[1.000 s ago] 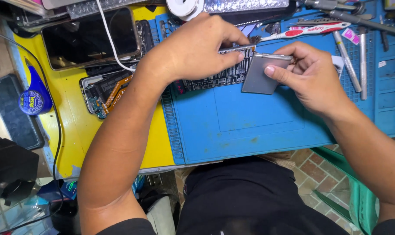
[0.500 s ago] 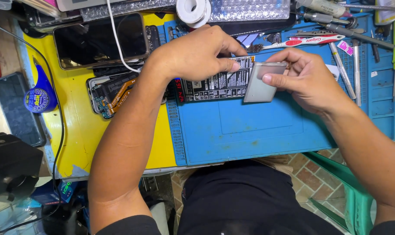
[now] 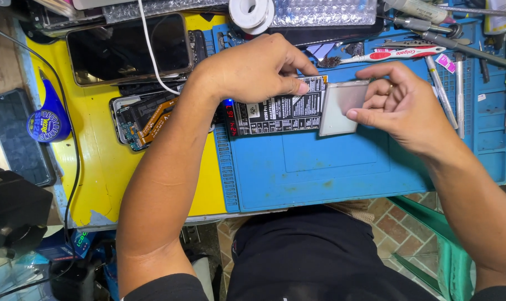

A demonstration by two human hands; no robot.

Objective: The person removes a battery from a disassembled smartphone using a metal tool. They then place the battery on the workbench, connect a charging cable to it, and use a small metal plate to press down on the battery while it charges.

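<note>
The right hand (image 3: 400,106) has its grip clamped on a grey flat plate (image 3: 342,108), tilted over the blue mat (image 3: 319,167). The left hand (image 3: 253,69) presses curled fingers on a black battery (image 3: 275,114) touching the plate, near the surface's far edge.

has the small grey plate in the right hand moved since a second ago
No, hardly. The grey plate held by the right hand sits in the same place against the black printed battery and the blue mat; only its tilt may differ slightly.

bare forearms, black short sleeves, black trousers — ring on right hand (image 3: 400,106)
</note>
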